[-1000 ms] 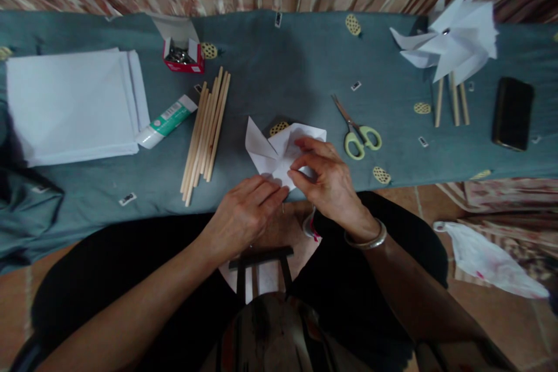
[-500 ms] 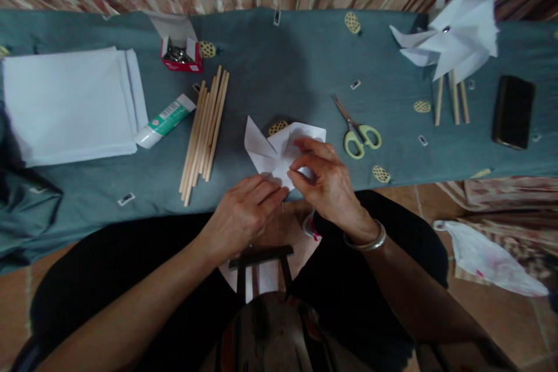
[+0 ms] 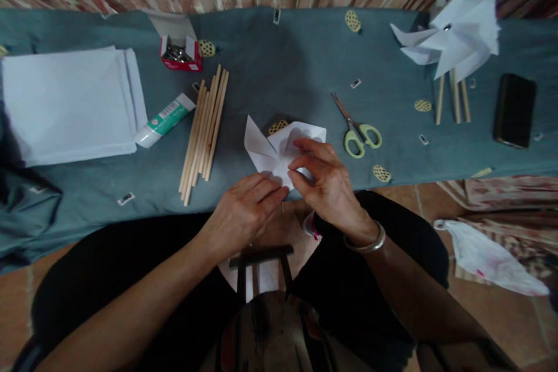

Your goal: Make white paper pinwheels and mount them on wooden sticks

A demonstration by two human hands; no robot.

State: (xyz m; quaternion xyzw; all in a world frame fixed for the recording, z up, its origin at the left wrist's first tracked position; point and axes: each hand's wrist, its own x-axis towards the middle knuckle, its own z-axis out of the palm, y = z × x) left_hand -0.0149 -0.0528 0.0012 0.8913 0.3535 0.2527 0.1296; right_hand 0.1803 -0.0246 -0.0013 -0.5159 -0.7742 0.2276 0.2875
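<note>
A white paper pinwheel (image 3: 261,151), cut and partly folded, lies at the table's front edge. My left hand (image 3: 246,206) is closed on its lower left edge, fingers together over the paper. My right hand (image 3: 325,183) pinches a paper flap near the centre with thumb and index finger; the hand covers part of the paper's right side. One pointed flap stands up at the left. Scissors (image 3: 355,131) with green handles lie just right of the paper. Left of it are several wooden sticks (image 3: 204,133).
A stack of white paper (image 3: 70,107), a green-and-white glue tube (image 3: 168,119) and an open red box (image 3: 181,55) of small metal pieces occupy the left. Finished pinwheels (image 3: 462,35) on sticks and a dark phone (image 3: 515,110) are at the right. The tablecloth (image 3: 283,70) is grey-green.
</note>
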